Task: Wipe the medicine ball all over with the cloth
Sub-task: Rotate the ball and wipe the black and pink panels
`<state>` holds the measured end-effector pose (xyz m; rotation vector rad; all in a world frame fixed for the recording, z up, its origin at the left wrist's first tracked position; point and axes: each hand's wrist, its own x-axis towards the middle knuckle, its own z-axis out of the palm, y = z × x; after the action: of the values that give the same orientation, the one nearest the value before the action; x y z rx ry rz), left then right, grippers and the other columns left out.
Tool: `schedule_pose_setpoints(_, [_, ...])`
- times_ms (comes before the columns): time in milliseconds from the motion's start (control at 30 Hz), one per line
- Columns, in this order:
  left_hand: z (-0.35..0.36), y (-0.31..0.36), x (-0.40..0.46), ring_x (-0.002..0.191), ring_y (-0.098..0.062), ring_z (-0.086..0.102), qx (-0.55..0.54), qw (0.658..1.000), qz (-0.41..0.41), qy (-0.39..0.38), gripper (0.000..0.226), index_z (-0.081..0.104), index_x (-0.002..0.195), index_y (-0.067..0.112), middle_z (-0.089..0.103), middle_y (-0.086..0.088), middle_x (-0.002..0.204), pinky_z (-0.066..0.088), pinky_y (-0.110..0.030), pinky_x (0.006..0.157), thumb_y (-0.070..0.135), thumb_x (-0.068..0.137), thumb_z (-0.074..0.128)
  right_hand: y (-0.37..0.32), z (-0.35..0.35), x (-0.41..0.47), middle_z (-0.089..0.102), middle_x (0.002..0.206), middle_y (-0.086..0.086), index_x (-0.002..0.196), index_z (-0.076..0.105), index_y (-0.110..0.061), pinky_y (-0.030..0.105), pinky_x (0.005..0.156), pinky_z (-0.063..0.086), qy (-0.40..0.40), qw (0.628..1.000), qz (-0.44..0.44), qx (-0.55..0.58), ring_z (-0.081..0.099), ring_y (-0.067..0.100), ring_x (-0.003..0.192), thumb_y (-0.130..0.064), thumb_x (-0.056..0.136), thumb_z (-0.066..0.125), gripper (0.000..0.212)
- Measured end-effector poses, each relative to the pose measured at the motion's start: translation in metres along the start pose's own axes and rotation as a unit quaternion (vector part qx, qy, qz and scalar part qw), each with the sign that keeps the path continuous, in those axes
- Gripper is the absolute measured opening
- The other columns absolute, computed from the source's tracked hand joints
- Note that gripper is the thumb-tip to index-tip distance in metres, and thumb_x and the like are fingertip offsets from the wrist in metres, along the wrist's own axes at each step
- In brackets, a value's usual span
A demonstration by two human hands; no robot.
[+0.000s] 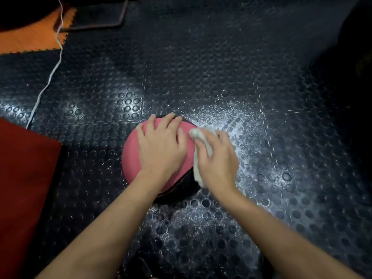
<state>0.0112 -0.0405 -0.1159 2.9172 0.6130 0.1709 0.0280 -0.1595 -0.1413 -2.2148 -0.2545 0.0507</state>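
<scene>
A pink and black medicine ball [130,156] rests on the studded black rubber floor, in the middle of the head view. My left hand [161,146] lies flat on top of the ball, fingers spread, steadying it. My right hand [217,158] presses a crumpled white cloth [198,137] against the ball's right side. Most of the cloth is hidden under my fingers and palm; one end sticks out at the top and another hangs down by my wrist. The ball's right half is covered by both hands.
A red mat [24,178] lies at the left edge. An orange foam tile [30,37] sits at the top left, crossed by a white cord [47,83] running down the floor. A dark frame [120,15] stands at the top. Dark shapes fill the right edge.
</scene>
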Motion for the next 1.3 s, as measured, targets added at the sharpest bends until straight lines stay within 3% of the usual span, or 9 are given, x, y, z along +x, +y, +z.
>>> schedule_pose_setpoints(100, [0.004, 0.01, -0.016, 0.137, -0.034, 0.038, 0.027, 1.0, 0.008, -0.004, 0.056, 0.056, 0.136, 0.022, 0.052, 0.002, 0.144, 0.026, -0.059, 0.111, 0.042, 0.092, 0.028, -0.007, 0.006, 0.061, 0.064, 0.089, -0.011, 0.11, 0.067, -0.034, 0.019, 0.052, 0.036, -0.069, 0.994, 0.065, -0.049, 0.057, 0.007, 0.069, -0.039, 0.095, 0.053, 0.021])
schedule_pose_setpoints(333, [0.001, -0.009, -0.008, 0.136, -0.032, 0.041, -0.017, 1.0, -0.015, 0.021, 0.057, 0.058, 0.135, 0.024, 0.053, 0.005, 0.143, 0.028, -0.055, 0.11, 0.039, 0.092, 0.024, 0.0, 0.002, -0.005, 0.053, 0.109, -0.01, 0.124, 0.06, -0.032, 0.022, 0.073, 0.044, -0.01, 0.999, -0.037, -0.003, 0.053, 0.009, 0.091, -0.037, 0.096, 0.051, 0.03])
schedule_pose_setpoints(433, [0.002, -0.006, -0.022, 0.136, -0.034, 0.04, 0.0, 1.0, -0.001, 0.017, 0.057, 0.056, 0.136, 0.023, 0.053, 0.004, 0.143, 0.029, -0.056, 0.109, 0.039, 0.092, 0.024, 0.005, 0.005, 0.042, 0.06, 0.08, -0.013, 0.105, 0.066, -0.033, 0.014, 0.049, 0.038, -0.078, 0.988, 0.132, 0.028, 0.055, 0.005, 0.063, -0.037, 0.096, 0.051, 0.017])
schedule_pose_setpoints(500, [0.001, -0.005, -0.021, 0.136, -0.034, 0.039, 0.002, 1.0, -0.012, 0.012, 0.059, 0.055, 0.137, 0.023, 0.052, 0.004, 0.144, 0.029, -0.057, 0.109, 0.04, 0.092, 0.021, 0.002, 0.006, 0.054, 0.059, 0.067, -0.012, 0.096, 0.066, -0.032, 0.016, 0.039, 0.033, -0.093, 0.981, 0.166, 0.039, 0.052, 0.005, 0.049, -0.037, 0.096, 0.052, 0.016])
schedule_pose_setpoints(667, [0.001, -0.014, -0.017, 0.136, -0.032, 0.039, -0.033, 0.999, -0.016, 0.032, 0.06, 0.057, 0.135, 0.024, 0.053, 0.004, 0.143, 0.028, -0.054, 0.11, 0.04, 0.091, 0.019, -0.019, 0.011, 0.01, 0.054, 0.105, -0.011, 0.12, 0.063, -0.032, 0.017, 0.063, 0.037, -0.011, 0.996, -0.068, -0.048, 0.051, 0.007, 0.084, -0.04, 0.096, 0.05, 0.028])
schedule_pose_setpoints(833, [0.001, -0.011, -0.019, 0.134, -0.033, 0.041, -0.026, 0.999, -0.023, 0.039, 0.056, 0.058, 0.135, 0.023, 0.054, 0.004, 0.142, 0.029, -0.054, 0.109, 0.039, 0.092, 0.025, 0.008, 0.009, 0.043, 0.058, 0.074, -0.018, 0.105, 0.066, -0.034, 0.019, 0.05, 0.035, -0.054, 0.979, 0.187, 0.063, 0.052, 0.001, 0.061, -0.04, 0.095, 0.053, 0.017])
schedule_pose_setpoints(1000, [0.004, -0.013, -0.009, 0.134, -0.029, 0.041, -0.03, 0.998, -0.035, 0.034, 0.052, 0.057, 0.135, 0.026, 0.053, 0.007, 0.142, 0.028, -0.051, 0.11, 0.039, 0.094, 0.027, -0.012, 0.012, -0.003, 0.054, 0.106, -0.013, 0.116, 0.064, -0.037, 0.02, 0.068, 0.044, 0.005, 1.0, -0.024, 0.018, 0.053, 0.006, 0.088, -0.04, 0.093, 0.055, 0.025])
schedule_pose_setpoints(1167, [0.004, -0.013, -0.008, 0.136, -0.027, 0.038, -0.048, 0.997, -0.046, 0.03, 0.051, 0.057, 0.136, 0.028, 0.051, 0.009, 0.143, 0.026, -0.051, 0.112, 0.038, 0.095, 0.028, 0.019, 0.014, 0.027, 0.059, 0.075, -0.012, 0.097, 0.069, -0.026, 0.017, 0.046, 0.037, -0.007, 0.969, 0.215, 0.124, 0.049, 0.001, 0.055, -0.035, 0.094, 0.056, 0.016])
schedule_pose_setpoints(1300, [0.002, -0.024, -0.002, 0.133, -0.025, 0.042, -0.068, 0.996, -0.046, 0.035, 0.05, 0.058, 0.134, 0.028, 0.053, 0.01, 0.141, 0.029, -0.046, 0.11, 0.037, 0.094, 0.029, -0.003, 0.015, -0.011, 0.048, 0.107, -0.018, 0.12, 0.061, -0.036, 0.006, 0.06, 0.04, -0.005, 0.993, 0.07, 0.097, 0.051, -0.001, 0.081, -0.037, 0.092, 0.058, 0.029])
